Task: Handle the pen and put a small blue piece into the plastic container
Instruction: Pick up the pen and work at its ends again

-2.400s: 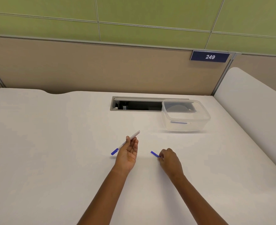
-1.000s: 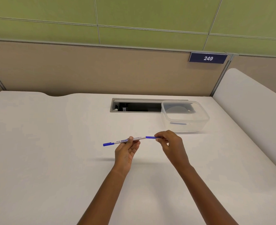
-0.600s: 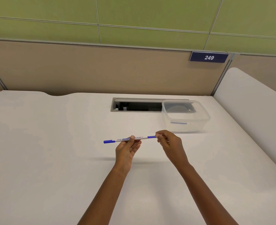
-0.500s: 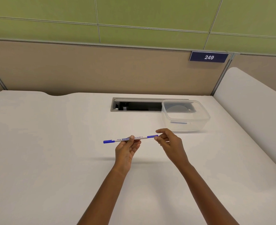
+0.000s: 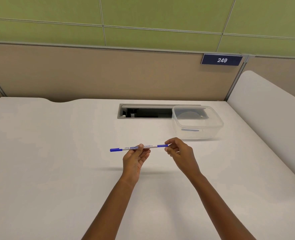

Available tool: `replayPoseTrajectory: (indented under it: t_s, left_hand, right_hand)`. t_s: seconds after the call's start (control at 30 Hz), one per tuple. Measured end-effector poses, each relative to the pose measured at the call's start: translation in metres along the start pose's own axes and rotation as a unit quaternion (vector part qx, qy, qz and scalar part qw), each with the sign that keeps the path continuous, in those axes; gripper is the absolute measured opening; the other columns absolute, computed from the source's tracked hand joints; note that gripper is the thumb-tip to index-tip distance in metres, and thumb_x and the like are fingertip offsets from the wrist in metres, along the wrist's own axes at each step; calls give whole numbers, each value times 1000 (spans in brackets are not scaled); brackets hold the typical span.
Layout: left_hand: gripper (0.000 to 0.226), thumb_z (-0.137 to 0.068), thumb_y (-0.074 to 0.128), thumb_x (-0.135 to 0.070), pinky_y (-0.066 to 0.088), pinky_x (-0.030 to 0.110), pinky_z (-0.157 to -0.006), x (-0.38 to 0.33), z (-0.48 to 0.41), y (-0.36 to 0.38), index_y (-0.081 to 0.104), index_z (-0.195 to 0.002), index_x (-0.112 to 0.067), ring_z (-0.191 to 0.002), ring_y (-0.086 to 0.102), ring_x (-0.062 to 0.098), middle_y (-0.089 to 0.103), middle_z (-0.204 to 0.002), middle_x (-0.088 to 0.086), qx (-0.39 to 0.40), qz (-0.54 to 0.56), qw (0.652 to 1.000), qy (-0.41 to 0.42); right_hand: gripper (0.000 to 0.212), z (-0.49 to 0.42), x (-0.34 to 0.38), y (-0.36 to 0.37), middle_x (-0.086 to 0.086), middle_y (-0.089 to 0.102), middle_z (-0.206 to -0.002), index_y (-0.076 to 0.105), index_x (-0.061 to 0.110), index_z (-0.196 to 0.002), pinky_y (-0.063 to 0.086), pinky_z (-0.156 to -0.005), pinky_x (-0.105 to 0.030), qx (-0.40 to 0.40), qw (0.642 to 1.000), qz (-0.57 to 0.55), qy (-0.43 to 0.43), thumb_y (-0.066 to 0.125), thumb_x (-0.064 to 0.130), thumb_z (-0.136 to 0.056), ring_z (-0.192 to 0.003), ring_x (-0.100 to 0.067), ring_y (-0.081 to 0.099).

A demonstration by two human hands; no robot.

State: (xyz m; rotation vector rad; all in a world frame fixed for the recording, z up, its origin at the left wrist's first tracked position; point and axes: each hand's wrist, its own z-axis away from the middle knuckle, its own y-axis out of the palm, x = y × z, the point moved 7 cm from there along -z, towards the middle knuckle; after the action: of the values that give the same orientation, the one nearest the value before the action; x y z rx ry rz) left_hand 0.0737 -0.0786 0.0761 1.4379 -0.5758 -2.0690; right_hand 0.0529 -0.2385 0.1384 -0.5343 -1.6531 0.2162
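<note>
From the head camera I see the left hand [image 5: 135, 159] holding a whiteboard pen [image 5: 139, 147] up above the white surface [image 5: 56, 170]. The thumb and fingers pinch the middle of the pen, and the pen lies almost flat, pointing left and right.

The right hand [image 5: 180, 154] is at the pen's right end. Its fingers [image 5: 167, 142] curl round the tip of the blue cap [image 5: 162, 145]. I cannot tell if they squeeze it or only touch it. The pen has another blue end [image 5: 116, 149] on the left.

The plastic container [image 5: 198, 124] sits open, farther back and to the right, well apart from both hands. It partly covers a cable slot [image 5: 146, 113] in the surface. A thin blue line [image 5: 190, 130] shows low at its front. I cannot tell if that is a piece inside or a mark.

Here is what I think could go wrong. The left hand holds the pen with only its fingertips, so a hard tug on the cap could pull the whole pen loose. The cap is small and smooth, so it could slip out, drop on the surface and roll away. It could even roll into the slot. The container looks light, so a bump on its rim could push it. A bare pen tip could also mark the fingers.
</note>
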Motion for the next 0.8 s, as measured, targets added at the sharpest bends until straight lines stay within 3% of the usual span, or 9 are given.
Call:
replayPoseTrajectory:
  t_s: [0.17,0.27,0.43,0.53,0.63,0.8]
  left_hand:
    - [9,-88,53,-8,58,18,-58,-1,1,2,61,-84,-4,-59,71,12,73,-59,2,1,-2,1000,1]
    - [9,-88,54,-8,58,18,-58,-1,2,2,61,-85,-4,-58,70,12,73,-59,1,-1,-8,1000,0]
    - [9,-88,54,-8,58,19,-59,0,3,2,61,-85,-3,-58,70,13,73,-60,2,-1,-10,1000,-2]
    - [10,-89,53,-8,58,18,-59,0,3,3,61,-84,-3,-58,70,12,73,-59,1,7,-7,1000,0]
    - [10,-89,53,-8,58,18,-59,0,3,4,61,-84,-3,-58,70,12,73,-59,2,6,-5,1000,0]
    - [9,-88,54,-8,58,19,-59,-1,3,2,61,-84,-3,-59,71,13,73,-60,2,-1,-8,1000,-3]
  right_hand:
    - [10,-1,2,1,8,60,-67,58,19,-77,42,-57,-5,1,1000,0,-5,57,13,-86,-63,-8,57]
    - [6,0,1,2,-1,63,-72,57,22,-82,42,-58,-7,7,1000,0,1,59,17,-84,-68,-15,58]
    - [14,1,2,2,3,61,-70,58,22,-81,41,-57,-5,10,1000,20,-7,58,7,-83,-65,-7,57]
    - [8,1,2,4,10,58,-68,58,18,-79,43,-58,-10,17,1000,20,1,56,15,-86,-64,-9,57]
    - [3,1,2,4,7,61,-70,57,22,-83,43,-60,-16,23,999,23,5,58,21,-85,-68,-10,59]
    - [11,2,4,6,1,62,-75,59,18,-87,42,-58,-9,19,999,42,-7,57,8,-84,-67,-6,58]
